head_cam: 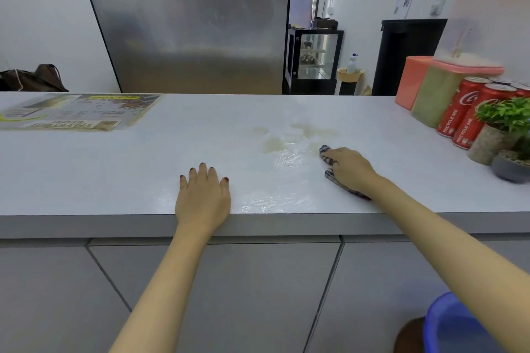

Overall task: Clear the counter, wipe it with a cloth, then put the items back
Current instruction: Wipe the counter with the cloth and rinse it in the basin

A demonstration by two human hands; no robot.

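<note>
a tall brushed-steel panel (pixel 186 23) fills the background behind the long pale counter (pixel 143 169), and grey cabinet doors (pixel 243 281) run below the counter's front edge. at the counter's far left lies a flat printed sheet (pixel 77 112), its lettering upside down from this view. the right end is crowded: a translucent container (pixel 481 26) with a pink lid sits on top of a green box (pixel 433 94), with a pink box (pixel 410 80) just beside them at the back edge. in front of the boxes stand red cola cans (pixel 464 112), and nearer the person a leafy potted plant (pixel 493 137) with a small dark pot (pixel 510 169) touching it. a blue basin (pixel 453 327) shows at the lower right corner, below counter level. the left hand (pixel 202 195) rests palm down near the front edge at the middle of the counter, its grip apart, fingers straight and slightly spread, holding nothing. the right hand (pixel 350 169) lies further right and a little deeper in, its grip clamped on a dark patterned cloth (pixel 327 152), which is bunched under the palm and pokes out past the fingertips and beside the thumb, pressed against the counter top. just beyond the cloth, between the two hands and toward the back, are pale brownish stains (pixel 272 145), and a wet sheen (pixel 286 159) glistens beside the cloth.
</note>
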